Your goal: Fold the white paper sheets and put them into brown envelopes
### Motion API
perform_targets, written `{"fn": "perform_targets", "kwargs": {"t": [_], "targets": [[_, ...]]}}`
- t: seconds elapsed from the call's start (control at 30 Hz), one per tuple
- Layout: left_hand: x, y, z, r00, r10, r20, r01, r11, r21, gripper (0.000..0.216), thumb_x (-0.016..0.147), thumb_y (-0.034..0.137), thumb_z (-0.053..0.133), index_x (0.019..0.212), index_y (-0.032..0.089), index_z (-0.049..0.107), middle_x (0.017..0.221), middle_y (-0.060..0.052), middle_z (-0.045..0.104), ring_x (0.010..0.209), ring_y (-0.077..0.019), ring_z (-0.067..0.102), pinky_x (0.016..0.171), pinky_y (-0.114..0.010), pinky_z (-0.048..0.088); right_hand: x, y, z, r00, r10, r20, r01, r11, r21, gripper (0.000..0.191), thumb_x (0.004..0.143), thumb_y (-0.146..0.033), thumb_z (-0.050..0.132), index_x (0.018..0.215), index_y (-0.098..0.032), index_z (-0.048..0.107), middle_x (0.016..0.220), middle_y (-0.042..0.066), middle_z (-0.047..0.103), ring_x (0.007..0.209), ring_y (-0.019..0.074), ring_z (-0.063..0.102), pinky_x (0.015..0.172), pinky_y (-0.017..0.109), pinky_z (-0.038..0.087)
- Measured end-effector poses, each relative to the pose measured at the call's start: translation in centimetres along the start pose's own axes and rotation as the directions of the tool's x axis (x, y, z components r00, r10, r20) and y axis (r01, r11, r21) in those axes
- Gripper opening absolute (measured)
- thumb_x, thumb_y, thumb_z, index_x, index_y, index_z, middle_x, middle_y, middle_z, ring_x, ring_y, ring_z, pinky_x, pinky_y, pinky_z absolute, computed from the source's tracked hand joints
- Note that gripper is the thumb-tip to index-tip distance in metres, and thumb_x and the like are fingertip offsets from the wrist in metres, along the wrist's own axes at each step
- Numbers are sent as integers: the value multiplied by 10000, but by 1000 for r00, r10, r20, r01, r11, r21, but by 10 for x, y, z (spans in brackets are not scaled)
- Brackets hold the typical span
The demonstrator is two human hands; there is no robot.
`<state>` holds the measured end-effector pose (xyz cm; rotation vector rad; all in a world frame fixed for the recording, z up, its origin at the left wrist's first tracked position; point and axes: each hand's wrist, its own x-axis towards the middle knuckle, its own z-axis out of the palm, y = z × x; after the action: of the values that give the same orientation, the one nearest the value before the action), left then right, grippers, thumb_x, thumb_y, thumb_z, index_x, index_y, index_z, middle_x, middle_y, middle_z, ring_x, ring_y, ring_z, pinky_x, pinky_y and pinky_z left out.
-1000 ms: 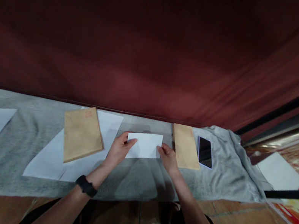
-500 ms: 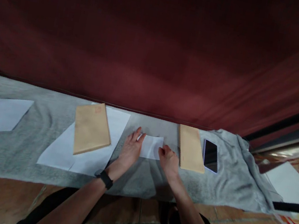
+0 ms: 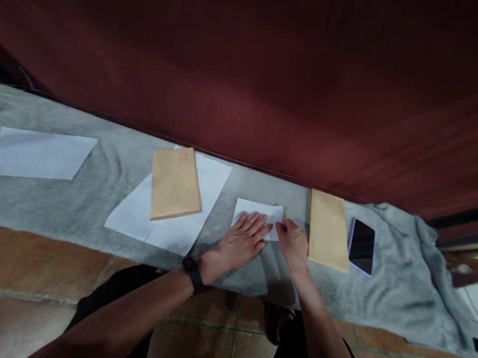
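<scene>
A small folded sheet of white paper (image 3: 253, 207) lies on the grey cloth in front of me. My left hand (image 3: 243, 240) rests flat across its lower part, fingers spread, with a dark watch on the wrist. At the paper's right edge, the fingers of my right hand (image 3: 292, 241) are curled closed and pinch the corner. Just right of that hand sits a stack of brown envelopes (image 3: 330, 231). Further left, another brown envelope stack (image 3: 175, 185) lies tilted on top of large white sheets (image 3: 214, 184).
A phone (image 3: 362, 247) with a purple edge lies right of the envelopes. More white paper (image 3: 34, 155) lies at the far left. Grey cloth (image 3: 98, 203) covers the long narrow surface, rumpled at the right end. A dark red upright panel (image 3: 248, 125) stands behind it.
My left hand has moved from the paper's left edge onto the paper and flattened there. My right hand stays at the right edge. The whole view has shifted, as the camera turned.
</scene>
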<state>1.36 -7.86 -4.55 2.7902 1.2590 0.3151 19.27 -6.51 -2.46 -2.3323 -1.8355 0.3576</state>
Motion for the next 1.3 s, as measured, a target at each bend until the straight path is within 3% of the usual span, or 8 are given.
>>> {"fn": "perform_targets", "kwargs": {"t": [0.17,0.33,0.43,0.53,0.67,0.93,1.13,1.3], "targets": [[-4,6,-5,995,94,29,-94,995,26,581,1065,464,309,1566,178,379,1675,-100,307,1554,-265,258,1274,-522,175,-4,1,2,997,-21,-81,22,1000,4,285,1007,-310,455,1080,-171,693,946,105,739,881,237,698,776,313,494],[-4,7,-8,994,104,42,-104,994,17,550,1062,433,338,1532,161,428,1634,-121,389,1535,-271,301,1266,-540,172,-6,0,14,922,-206,-328,260,957,127,378,994,-306,410,1247,-132,630,1154,178,686,1102,288,617,977,440,498],[-3,8,-6,991,123,56,-123,992,9,508,1056,392,371,1486,148,490,1584,-139,465,1502,-277,365,1263,-540,180,-8,-7,28,898,-315,-308,410,853,322,453,1036,-390,345,1292,-151,632,1271,160,667,1207,255,599,1068,437,485],[-4,10,-1,989,139,49,-139,990,14,490,1043,343,402,1459,112,520,1555,-171,491,1488,-297,383,1258,-531,193,-11,-13,40,888,-391,-240,458,797,395,552,1061,-465,272,1348,-151,625,1435,147,600,1374,232,511,1189,451,389],[-4,12,4,990,138,15,-138,990,2,497,1019,318,452,1470,118,510,1546,-169,503,1493,-298,369,1254,-519,202,-13,-10,48,896,-413,-162,443,827,347,639,1066,-534,186,1462,-187,548,1579,104,472,1507,212,354,1257,488,270],[-8,12,5,994,111,7,-110,993,-46,523,1040,379,415,1484,110,480,1530,-174,520,1479,-263,401,1269,-493,184,-9,-4,48,929,-352,-114,370,894,255,714,1062,-559,81,1535,-178,456,1643,101,369,1543,207,282,1263,483,231],[-12,3,4,999,37,23,-36,999,-25,588,1057,378,313,1557,67,340,1610,-183,406,1535,-241,306,1274,-466,196,-12,-2,49,910,-388,-143,401,912,79,636,1087,-456,107,1594,-150,340,1663,119,322,1558,213,241,1252,479,226],[-14,-15,8,997,-71,-34,70,997,-14,583,1055,365,291,1552,65,341,1643,-170,350,1558,-237,246,1278,-452,208,-15,4,50,900,-395,-187,385,919,-85,588,1089,-397,242,1598,-113,317,1655,164,321,1546,264,264,1234,497,232]]}}
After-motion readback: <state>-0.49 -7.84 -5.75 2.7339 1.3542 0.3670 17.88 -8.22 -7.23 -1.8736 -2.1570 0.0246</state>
